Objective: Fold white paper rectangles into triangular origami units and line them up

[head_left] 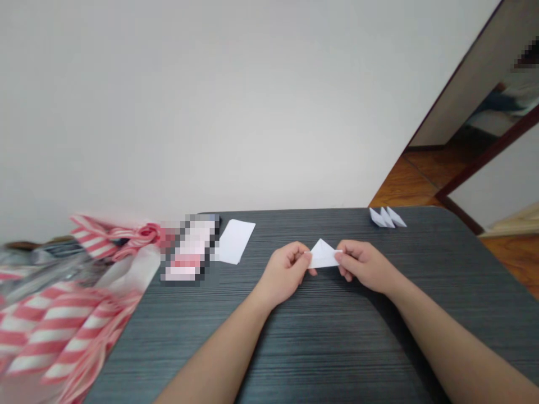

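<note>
A small white folded paper triangle [323, 253] is held just above the dark grey table [320, 348], between both hands. My left hand [286, 270] pinches its left corner with thumb and fingers closed. My right hand [362, 264] pinches its right corner the same way. The point of the triangle faces up and away from me.
A flat white paper sheet [235, 240] lies to the left, beside a blurred-out pink and white item [191, 248]. Several small folded paper pieces [386, 217] sit at the table's far right edge. A red-and-white striped plastic bag [63, 303] fills the left. A wall rises behind the table.
</note>
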A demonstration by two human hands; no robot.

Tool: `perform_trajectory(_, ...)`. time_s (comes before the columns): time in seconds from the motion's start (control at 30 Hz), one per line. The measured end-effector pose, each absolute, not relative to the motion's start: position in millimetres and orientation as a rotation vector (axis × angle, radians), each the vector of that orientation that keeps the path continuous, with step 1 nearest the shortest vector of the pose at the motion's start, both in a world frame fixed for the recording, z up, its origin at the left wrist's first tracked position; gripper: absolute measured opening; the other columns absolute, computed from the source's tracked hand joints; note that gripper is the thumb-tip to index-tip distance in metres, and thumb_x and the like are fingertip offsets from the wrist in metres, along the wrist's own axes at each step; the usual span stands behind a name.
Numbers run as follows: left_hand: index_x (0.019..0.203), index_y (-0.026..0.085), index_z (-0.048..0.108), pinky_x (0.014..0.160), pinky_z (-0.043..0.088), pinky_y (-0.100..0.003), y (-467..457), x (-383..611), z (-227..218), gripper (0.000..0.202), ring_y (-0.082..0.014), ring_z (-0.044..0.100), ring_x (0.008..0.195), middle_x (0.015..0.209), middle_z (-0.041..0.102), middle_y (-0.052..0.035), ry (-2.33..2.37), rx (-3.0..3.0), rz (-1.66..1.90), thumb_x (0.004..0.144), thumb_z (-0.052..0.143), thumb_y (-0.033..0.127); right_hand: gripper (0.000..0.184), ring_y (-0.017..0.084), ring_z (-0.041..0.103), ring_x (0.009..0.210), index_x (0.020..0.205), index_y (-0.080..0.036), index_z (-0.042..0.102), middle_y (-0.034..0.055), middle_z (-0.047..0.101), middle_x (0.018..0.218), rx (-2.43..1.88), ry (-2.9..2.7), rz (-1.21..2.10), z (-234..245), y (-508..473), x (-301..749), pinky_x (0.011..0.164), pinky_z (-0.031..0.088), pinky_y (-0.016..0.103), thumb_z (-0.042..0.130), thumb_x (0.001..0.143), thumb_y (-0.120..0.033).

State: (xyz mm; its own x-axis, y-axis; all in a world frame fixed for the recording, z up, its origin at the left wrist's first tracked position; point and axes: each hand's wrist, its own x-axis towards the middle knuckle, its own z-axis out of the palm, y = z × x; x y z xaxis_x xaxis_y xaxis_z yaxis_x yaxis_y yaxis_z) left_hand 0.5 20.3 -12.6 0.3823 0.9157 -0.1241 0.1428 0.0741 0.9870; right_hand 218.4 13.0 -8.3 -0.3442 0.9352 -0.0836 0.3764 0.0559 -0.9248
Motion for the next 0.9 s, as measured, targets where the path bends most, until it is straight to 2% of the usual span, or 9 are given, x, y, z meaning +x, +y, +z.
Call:
perform_trajectory(0.13,0.089,0.018,0.057,0.048,0.034,-0.020,19.9,1.7,-11.0,0.022,-0.0078,0.045,0.051,0.063,0.052,0.0052,0.974,1.405,0.755,0.086,0.060,0.039,0.027,0.011,0.052,0.047,0.067,-0.019,0.054,-0.0033,0.059,0.053,-1.308,-1.853,1.298,-5.2,10.8,215.2,0.052,0.040,0.023,0.054,0.092,-0.031)
perform_trajectory(0.3,0.082,0.018,0.056,0.050,0.035,-0.020,18.6,1.5,-8.5,0.021,-0.0087,0.046,0.052,0.062,0.053,0.0050,0.972,1.468,0.709,0.088,0.059,0.037,0.024,0.011,0.054,0.050,0.070,-0.019,0.057,-0.0031,0.059,0.056,-1.315,-1.819,1.190,-3.1,9.7,211.5,0.054,0.041,0.023,0.054,0.092,-0.029)
perform_trajectory(0.43,0.084,0.017,0.060,0.053,0.037,-0.021,17.4,1.5,-6.0,0.019,-0.0094,0.048,0.055,0.065,0.054,0.0040,0.964,1.535,0.694,0.090,0.057,0.035,0.020,0.012,0.053,0.052,0.076,-0.019,0.058,-0.0033,0.057,0.058,-1.275,-1.762,1.154,-6.2,10.0,211.3,0.057,0.041,0.025,0.054,0.093,-0.030)
perform_trajectory(0.63,0.081,0.016,0.066,0.063,0.038,-0.023,20.2,0.4,-4.2,0.018,-0.0118,0.049,0.070,0.077,0.055,0.0002,1.009,1.708,0.839,0.089,0.060,0.032,0.012,0.013,0.050,0.060,0.086,-0.019,0.062,-0.0025,0.056,0.068,-1.168,-1.743,1.174,-11.3,9.0,211.2,0.059,0.040,0.025,0.063,0.088,-0.031)
perform_trajectory(0.73,0.081,0.016,0.065,0.058,0.035,-0.022,20.4,0.7,-4.7,0.020,-0.0108,0.045,0.063,0.069,0.052,0.0022,1.012,1.657,0.789,0.089,0.060,0.034,0.009,0.014,0.052,0.068,0.088,-0.019,0.064,-0.0006,0.059,0.075,-1.128,-1.796,1.146,-9.7,9.2,210.6,0.065,0.041,0.026,0.064,0.087,-0.028)
perform_trajectory(0.9,0.085,0.016,0.062,0.052,0.034,-0.021,19.6,4.0,-5.6,0.019,-0.0093,0.046,0.052,0.057,0.054,0.0050,1.064,1.498,0.779,0.086,0.062,0.035,0.010,0.014,0.050,0.066,0.084,-0.018,0.065,-0.0006,0.056,0.073,-1.126,-1.813,1.077,-6.1,9.6,208.5,0.062,0.038,0.026,0.061,0.089,-0.026)
